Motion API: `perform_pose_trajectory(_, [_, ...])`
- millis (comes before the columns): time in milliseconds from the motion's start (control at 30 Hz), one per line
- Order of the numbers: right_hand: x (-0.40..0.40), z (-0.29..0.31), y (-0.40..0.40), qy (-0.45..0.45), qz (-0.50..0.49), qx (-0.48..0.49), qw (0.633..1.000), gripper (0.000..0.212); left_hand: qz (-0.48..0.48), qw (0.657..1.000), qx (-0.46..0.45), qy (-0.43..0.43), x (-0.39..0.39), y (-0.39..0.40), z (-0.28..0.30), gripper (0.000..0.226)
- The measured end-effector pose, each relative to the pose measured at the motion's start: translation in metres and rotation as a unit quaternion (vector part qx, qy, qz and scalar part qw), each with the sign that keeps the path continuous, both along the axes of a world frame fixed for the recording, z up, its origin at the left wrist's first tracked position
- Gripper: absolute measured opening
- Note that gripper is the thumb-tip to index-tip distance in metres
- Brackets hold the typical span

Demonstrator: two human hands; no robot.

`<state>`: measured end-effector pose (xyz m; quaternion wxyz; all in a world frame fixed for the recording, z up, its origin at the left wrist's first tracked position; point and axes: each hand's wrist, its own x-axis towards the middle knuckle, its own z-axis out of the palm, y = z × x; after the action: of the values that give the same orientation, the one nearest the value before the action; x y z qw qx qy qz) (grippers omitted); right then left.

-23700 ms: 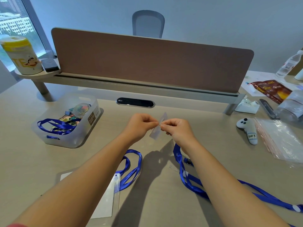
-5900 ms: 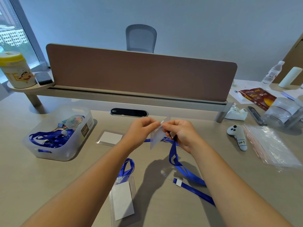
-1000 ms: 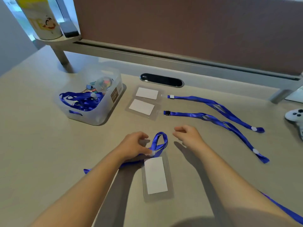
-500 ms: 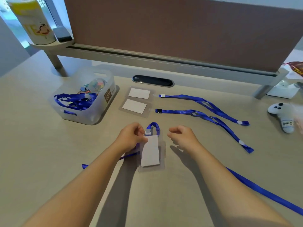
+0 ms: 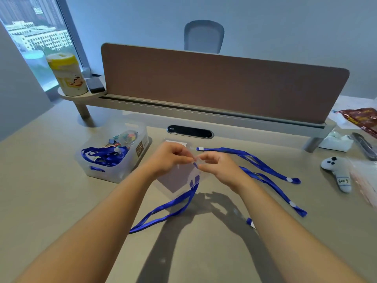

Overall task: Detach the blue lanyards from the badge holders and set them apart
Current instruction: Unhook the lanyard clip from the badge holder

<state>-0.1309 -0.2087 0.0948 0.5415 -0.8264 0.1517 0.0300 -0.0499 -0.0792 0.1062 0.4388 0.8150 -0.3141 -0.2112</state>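
A clear badge holder with a white card hangs tilted above the desk, pinched at its top edge by my left hand. My right hand pinches the clip where a blue lanyard joins the holder. That lanyard droops down to the desk in a loop. Two detached blue lanyards lie side by side to the right. Another badge holder peeks out behind my left hand.
A clear plastic bin with more blue lanyards and clips stands at the left. A white game controller and a plastic bag lie at the right. A brown divider panel runs along the back, with a yellow-lidded canister on a shelf.
Both hands have lifted the badge holder off the desk. My right hand has closed on the lanyard clip. The view has tilted up.
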Motion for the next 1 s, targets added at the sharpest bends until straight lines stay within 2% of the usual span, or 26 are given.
perform_pose_trajectory(167, [0.001,0.008,0.003,-0.010,0.008,0.023,1.000,0.006,0.008,1.000,0.011,0.022,0.001,0.006,0.007,0.011])
perform_pose_trajectory(233, [0.002,0.011,0.003,-0.019,0.014,0.049,0.999,0.017,0.014,0.999,0.012,0.038,0.002,0.008,0.009,0.018])
perform_pose_trajectory(333, [0.003,0.015,0.003,-0.016,0.029,0.060,0.998,0.021,0.015,0.999,0.021,0.034,0.003,0.010,0.011,0.020])
perform_pose_trajectory(500, [0.007,0.014,0.005,-0.004,0.014,-0.006,1.000,0.023,0.025,0.999,0.037,-0.011,0.009,0.010,0.015,0.018])
perform_pose_trajectory(633, [0.008,0.014,0.005,0.011,0.035,-0.031,0.999,0.016,0.041,0.997,0.047,-0.040,0.012,0.011,0.009,0.022])
perform_pose_trajectory(767, [0.007,0.011,0.000,0.042,0.041,-0.115,0.992,0.003,0.068,0.995,0.033,-0.059,0.016,0.014,0.004,0.020])
perform_pose_trajectory(833, [0.007,0.011,0.000,0.044,0.039,-0.100,0.993,0.001,0.074,0.995,0.026,-0.059,0.017,0.014,0.002,0.009])
perform_pose_trajectory(900, [0.008,0.012,0.004,0.031,0.033,-0.071,0.996,0.009,0.089,0.994,0.013,-0.056,0.017,0.013,-0.001,0.004])
perform_pose_trajectory(1000, [0.012,0.015,0.007,0.008,-0.002,-0.038,0.999,0.022,0.118,0.992,-0.016,-0.046,0.015,0.012,-0.005,0.025])
